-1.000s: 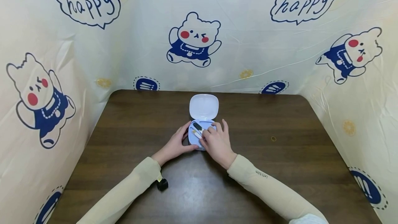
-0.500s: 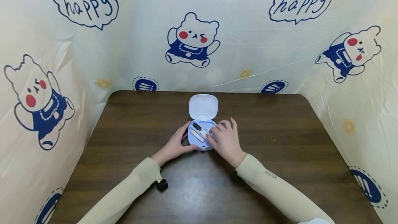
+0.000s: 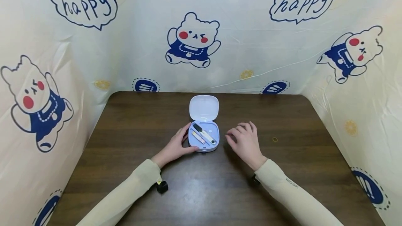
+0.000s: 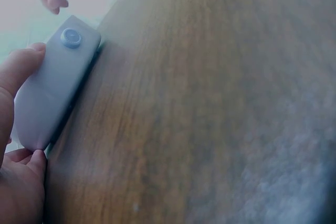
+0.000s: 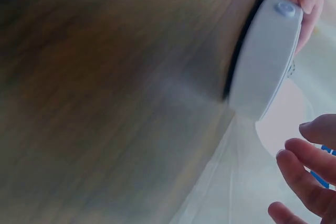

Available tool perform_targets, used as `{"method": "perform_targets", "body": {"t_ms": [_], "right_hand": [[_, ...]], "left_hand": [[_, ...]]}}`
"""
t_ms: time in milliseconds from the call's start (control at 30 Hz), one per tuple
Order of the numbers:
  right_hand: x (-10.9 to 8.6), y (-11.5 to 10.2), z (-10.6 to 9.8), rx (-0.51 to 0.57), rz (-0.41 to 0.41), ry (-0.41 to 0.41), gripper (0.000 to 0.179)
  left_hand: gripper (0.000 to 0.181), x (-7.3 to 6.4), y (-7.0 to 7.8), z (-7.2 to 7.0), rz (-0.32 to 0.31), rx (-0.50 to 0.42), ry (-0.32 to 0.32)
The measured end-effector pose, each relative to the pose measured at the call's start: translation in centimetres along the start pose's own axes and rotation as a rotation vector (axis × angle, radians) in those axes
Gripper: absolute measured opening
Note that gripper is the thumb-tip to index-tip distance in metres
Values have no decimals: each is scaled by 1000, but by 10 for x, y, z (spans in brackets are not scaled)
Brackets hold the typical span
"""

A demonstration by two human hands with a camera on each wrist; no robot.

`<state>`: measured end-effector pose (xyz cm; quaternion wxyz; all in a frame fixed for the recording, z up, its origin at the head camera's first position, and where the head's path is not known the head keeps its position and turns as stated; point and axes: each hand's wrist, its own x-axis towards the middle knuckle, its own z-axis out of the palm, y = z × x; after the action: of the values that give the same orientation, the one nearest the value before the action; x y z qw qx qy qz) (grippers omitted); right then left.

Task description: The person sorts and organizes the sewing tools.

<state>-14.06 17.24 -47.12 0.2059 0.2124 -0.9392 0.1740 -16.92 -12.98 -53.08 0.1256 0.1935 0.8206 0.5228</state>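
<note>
A light blue case (image 3: pixel 204 150) stands on the table with its white lid (image 3: pixel 204 108) raised at the back. Inside lie a slim white stick with a black end (image 3: pixel 205 135) and, beside it, a short white piece with a yellowish tip (image 3: pixel 198 137). My left hand (image 3: pixel 173 148) grips the case at its left side, thumb along the front edge. In the left wrist view the case's side wall (image 4: pixel 58 85) shows a round button. To the right of the case, apart from it, hovers my right hand (image 3: pixel 246 144), fingers loosely bent, with nothing visible in them.
A small yellow ring (image 3: pixel 275 139) lies on the brown table (image 3: pixel 201 191), right of my right hand. Printed cloth (image 3: pixel 238 44) hangs behind the table and along both sides. A black wrist device (image 3: pixel 162 187) sits under the left sleeve.
My right hand has let go of the white stick, leaving it lying in the case, and has drawn away to the right. The left hand still holds the case.
</note>
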Motion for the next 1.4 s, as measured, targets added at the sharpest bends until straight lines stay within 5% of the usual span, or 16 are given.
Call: {"method": "perform_targets", "body": {"t_ms": [533, 900, 1167, 1400], "right_hand": [[-20, 51, -27, 204, -31, -41, 25], [-36, 85, -38, 205, 39, -19, 27], [-51, 108, -46, 158, 127, -10, 26], [-59, 131, -60, 327, 302, -182, 30]], "left_hand": [[109, 0, 1, -1, -2, 9, 6], [109, -1, 2, -1, -14, 5, 4], [109, -1, 0, 1, -14, 5, 7], [110, -1, 0, 1, -9, 12, 10]]}}
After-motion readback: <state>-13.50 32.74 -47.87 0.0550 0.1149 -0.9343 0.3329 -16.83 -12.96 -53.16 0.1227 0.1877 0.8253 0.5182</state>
